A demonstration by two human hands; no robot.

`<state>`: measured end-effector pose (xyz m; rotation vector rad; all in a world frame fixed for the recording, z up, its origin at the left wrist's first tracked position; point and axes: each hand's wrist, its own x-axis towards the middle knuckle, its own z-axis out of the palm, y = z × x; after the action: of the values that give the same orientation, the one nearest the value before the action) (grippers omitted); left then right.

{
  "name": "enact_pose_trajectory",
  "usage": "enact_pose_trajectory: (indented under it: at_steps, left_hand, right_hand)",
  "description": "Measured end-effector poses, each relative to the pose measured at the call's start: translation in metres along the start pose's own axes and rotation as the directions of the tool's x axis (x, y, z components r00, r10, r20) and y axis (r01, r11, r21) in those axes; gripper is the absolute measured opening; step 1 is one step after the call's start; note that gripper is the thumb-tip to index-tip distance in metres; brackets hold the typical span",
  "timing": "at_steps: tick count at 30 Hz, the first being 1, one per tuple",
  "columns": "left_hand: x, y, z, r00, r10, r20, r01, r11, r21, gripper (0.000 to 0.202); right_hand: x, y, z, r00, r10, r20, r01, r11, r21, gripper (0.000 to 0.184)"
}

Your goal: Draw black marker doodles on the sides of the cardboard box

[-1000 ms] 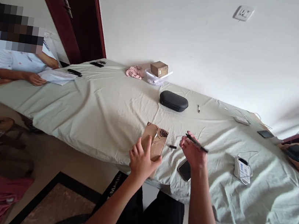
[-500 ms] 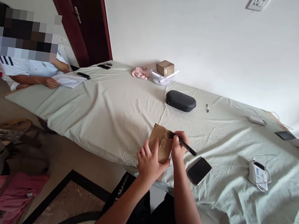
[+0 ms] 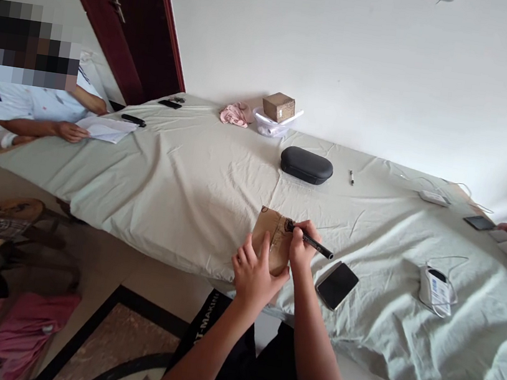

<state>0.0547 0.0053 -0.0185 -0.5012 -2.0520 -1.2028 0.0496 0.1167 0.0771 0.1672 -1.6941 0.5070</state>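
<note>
My left hand (image 3: pixel 257 273) holds a piece of brown cardboard (image 3: pixel 280 260) at the table's near edge, its fingers across the top and left side, its thumb by the lower right corner. Whether the cardboard is a flat sheet or a box, I cannot tell. Closed around a black marker (image 3: pixel 318 246), my right hand (image 3: pixel 303 247) rests at the cardboard's right side. The marker's tip meets a dark scribbled patch (image 3: pixel 289 225) near the upper right edge. Another black mark shows at the upper left corner. Just right of my right forearm lies a dark-screened phone (image 3: pixel 337 285).
A black zip case (image 3: pixel 306 165) and a small pen (image 3: pixel 352 177) lie beyond the cardboard on the cloth-covered table (image 3: pixel 196 194). Farther back, a small box (image 3: pixel 278 107) tops a plastic tub (image 3: pixel 269 127). A white corded device (image 3: pixel 437 291) lies right. People sit at both ends.
The view has shifted slightly, bringing another person's hands into sight at the far right. My right hand and the marker have moved a little; my left hand stays on the cardboard.
</note>
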Motion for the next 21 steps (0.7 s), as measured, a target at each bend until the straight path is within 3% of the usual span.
enact_pose_trajectory:
  at_steps: [9,12,15,18,21]
  left_hand:
    - [-0.001,-0.002,-0.002,1.0,0.011,-0.003,-0.011,1.0,-0.005,0.095]
    - [-0.004,-0.005,-0.002,0.999,0.028,-0.022,-0.028,1.0,0.007,0.095]
    - [-0.006,-0.006,-0.002,0.999,0.041,-0.035,-0.04,0.999,0.022,0.095]
    - [-0.006,-0.007,-0.001,0.998,0.048,-0.032,-0.047,0.998,0.033,0.095]
    - [-0.005,-0.007,0.0,0.998,0.052,-0.029,-0.051,0.998,0.039,0.093]
  right_hand:
    - [-0.013,0.006,-0.007,0.961,0.056,-0.271,-0.061,0.998,-0.008,0.018]
    - [-0.018,0.013,-0.027,0.927,0.164,-0.338,-0.153,0.987,0.058,0.015]
    - [-0.025,0.03,-0.06,0.868,0.292,-0.402,-0.316,0.949,0.007,0.03]
    - [-0.038,0.052,-0.099,0.858,0.406,-0.315,-0.44,0.897,-0.04,0.036]
    - [-0.058,0.07,-0.134,0.773,0.623,-0.118,-0.606,0.781,0.152,0.057]
